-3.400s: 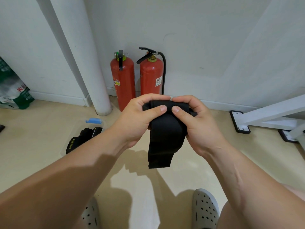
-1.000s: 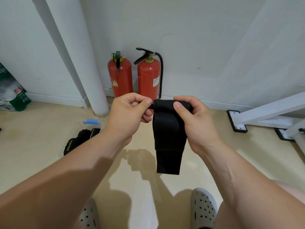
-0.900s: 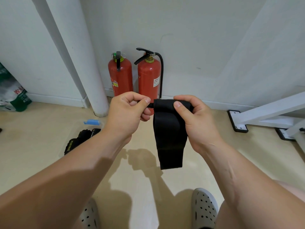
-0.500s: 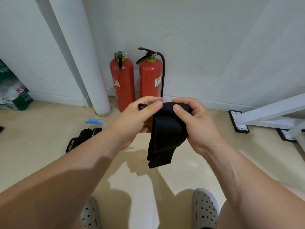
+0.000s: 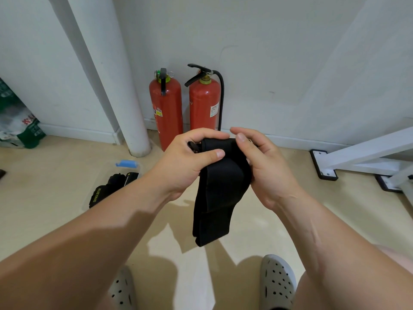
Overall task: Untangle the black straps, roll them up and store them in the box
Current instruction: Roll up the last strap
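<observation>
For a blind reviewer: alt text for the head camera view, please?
A left hand and right hand grip the partly rolled top of a wide black strap, its loose end hanging down. On the floor to the left sits a clear box with more black gear; two red fire extinguishers stand by the wall.

Bare forearms (image 5: pixel 93 240), pale grey perforated clogs (image 5: pixel 277 281) on feet
</observation>
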